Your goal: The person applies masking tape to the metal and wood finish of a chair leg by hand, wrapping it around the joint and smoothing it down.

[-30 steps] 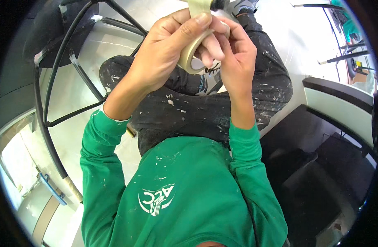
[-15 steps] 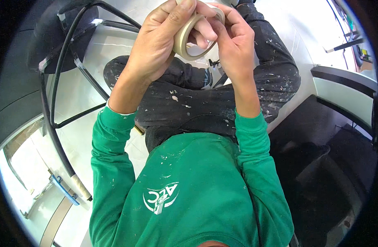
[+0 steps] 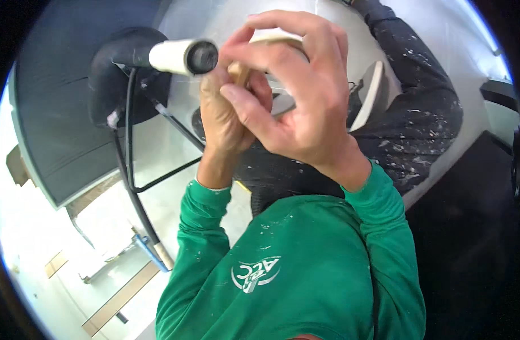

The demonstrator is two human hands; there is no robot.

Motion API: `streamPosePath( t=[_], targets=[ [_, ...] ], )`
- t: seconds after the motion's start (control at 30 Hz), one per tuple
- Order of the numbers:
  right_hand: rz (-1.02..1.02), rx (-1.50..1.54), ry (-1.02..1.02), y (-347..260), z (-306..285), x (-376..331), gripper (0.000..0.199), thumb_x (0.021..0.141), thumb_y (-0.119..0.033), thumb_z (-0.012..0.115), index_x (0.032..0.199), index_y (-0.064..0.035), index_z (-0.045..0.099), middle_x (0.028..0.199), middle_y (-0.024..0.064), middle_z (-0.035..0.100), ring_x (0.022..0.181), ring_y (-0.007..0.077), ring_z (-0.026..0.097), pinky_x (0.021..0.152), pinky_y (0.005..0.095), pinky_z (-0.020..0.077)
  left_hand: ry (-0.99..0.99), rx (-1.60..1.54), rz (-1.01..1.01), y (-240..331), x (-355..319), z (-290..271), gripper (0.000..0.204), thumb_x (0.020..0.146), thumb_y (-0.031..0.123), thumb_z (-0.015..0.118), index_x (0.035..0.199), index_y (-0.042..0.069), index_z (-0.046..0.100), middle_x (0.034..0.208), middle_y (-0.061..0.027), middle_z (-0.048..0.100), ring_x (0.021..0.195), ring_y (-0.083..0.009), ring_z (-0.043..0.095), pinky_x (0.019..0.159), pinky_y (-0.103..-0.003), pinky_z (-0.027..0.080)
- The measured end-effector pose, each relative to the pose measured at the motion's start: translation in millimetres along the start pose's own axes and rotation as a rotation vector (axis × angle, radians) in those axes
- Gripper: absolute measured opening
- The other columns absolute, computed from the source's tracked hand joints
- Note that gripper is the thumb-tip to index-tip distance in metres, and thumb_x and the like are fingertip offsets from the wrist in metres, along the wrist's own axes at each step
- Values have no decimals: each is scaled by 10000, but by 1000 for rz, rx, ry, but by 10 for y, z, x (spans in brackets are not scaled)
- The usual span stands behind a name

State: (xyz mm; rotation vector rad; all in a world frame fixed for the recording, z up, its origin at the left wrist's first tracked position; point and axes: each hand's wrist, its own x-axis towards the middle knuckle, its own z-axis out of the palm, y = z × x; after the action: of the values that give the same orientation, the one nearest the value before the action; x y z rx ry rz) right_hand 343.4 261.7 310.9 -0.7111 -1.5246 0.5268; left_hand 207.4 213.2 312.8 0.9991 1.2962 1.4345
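A cream roll of masking tape [image 3: 276,38] is between my two hands, partly hidden behind fingers. My left hand [image 3: 221,122] is closed around the roll's near left side. From the right, my right hand [image 3: 314,85] curves over it, thumb and fingers bent in against the roll. Just left of my fingertips, a black stool leg points up toward me. Its end wears a pale tape wrap [image 3: 170,56], with the dark tip [image 3: 203,56] bare. The leg belongs to an overturned black stool [image 3: 132,107].
Another stool leg [image 3: 141,218] slants down at the left, its foot wrapped in tape, near a blue tool [image 3: 149,252]. A dark panel [image 3: 84,96] stands far left. My paint-spattered trousers [image 3: 407,124] lie folded beneath my hands. A black glossy surface [image 3: 458,238] is at the right.
My view has shifted, and the tape-wrapped leg end has come into sight beside my hands. The right hand has turned over the roll, its fingers now reaching left toward that leg.
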Motion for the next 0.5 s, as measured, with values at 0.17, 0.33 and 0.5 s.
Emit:
streamPosePath(
  t=[0.17,0.33,0.5],
  targets=[
    [53,108,17,29,76,29,280,705,-181,901,960,-138,793,1211,68,716,1194,306,637,1093,521,423,251,238,-4,-194,-4,-219,626,1119,495,492,1460,-29,522,812,-51,642,664,-117,605,577,-250,499],
    [87,251,-88,165,86,91,243,684,-201,898,906,-179,800,1187,25,710,1230,294,641,1153,584,405,392,385,-15,-317,-13,-466,605,1120,486,491,1440,-27,531,805,-47,629,663,-115,595,579,-251,491],
    [58,329,-19,302,232,104,149,690,-190,844,801,-192,745,1071,-13,707,1164,263,679,1154,599,424,510,494,-36,-356,-110,-584,585,1121,477,489,1420,-24,540,799,-43,616,662,-112,585,580,-253,482]
  ],
)
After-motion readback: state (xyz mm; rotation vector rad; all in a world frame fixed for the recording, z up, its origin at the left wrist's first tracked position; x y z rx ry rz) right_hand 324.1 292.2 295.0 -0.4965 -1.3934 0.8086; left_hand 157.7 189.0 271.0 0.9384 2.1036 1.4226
